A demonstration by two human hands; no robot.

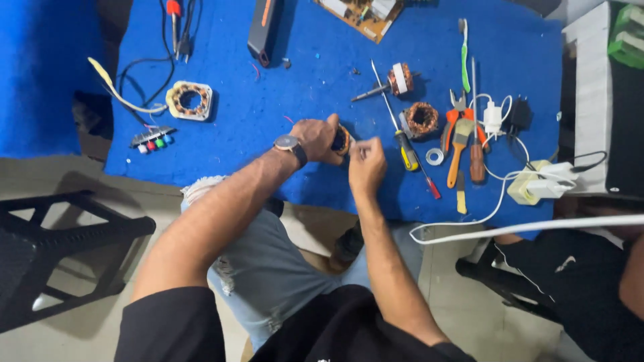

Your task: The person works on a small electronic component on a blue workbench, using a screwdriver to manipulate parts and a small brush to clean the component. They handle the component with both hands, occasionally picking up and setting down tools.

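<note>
My left hand (318,138), with a wristwatch on the wrist, grips a small round copper-wound coil part (342,139) just above the blue cloth (255,107). Right beside it, my right hand (366,165) has its fingers pinched close to the part; a thin wire may run between them, but it is too fine to tell. Both hands hover over the near edge of the cloth.
On the cloth lie a motor stator ring (189,100), a rotor with shaft (398,80), a copper coil (422,118), screwdrivers (406,150), pliers (456,121), a brush (459,144), a tape roll (435,157), a toothbrush (464,57) and a circuit board (362,13). A black stool (60,248) stands left; another person's leg (604,288) is right.
</note>
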